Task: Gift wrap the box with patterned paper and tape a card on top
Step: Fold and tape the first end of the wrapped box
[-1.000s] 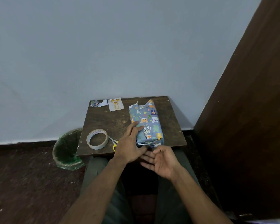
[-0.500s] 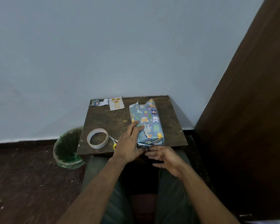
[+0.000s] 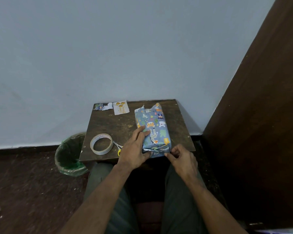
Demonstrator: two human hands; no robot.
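The box (image 3: 155,128), wrapped in blue paper with animal prints, lies lengthwise on the small dark wooden table (image 3: 115,125), its near end at the front edge. My left hand (image 3: 135,148) grips the box's near left side, fingers on top and thumb against the near end. My right hand (image 3: 181,157) pinches the folded paper at the near right corner. Loose paper stands up at the box's far end. A white card (image 3: 121,107) with gold balloons lies at the table's back left.
A roll of tape (image 3: 101,144) sits at the front left of the table, with yellow-handled scissors (image 3: 118,146) beside it, partly under my left hand. Paper scraps (image 3: 103,106) lie at the back left corner. A green-lined bin (image 3: 69,154) stands on the floor, left. A brown door (image 3: 260,115) stands to the right.
My right hand turned from palm-up below the table edge and rose to the box's near right corner, where it now pinches the paper. My left hand stayed on the box.
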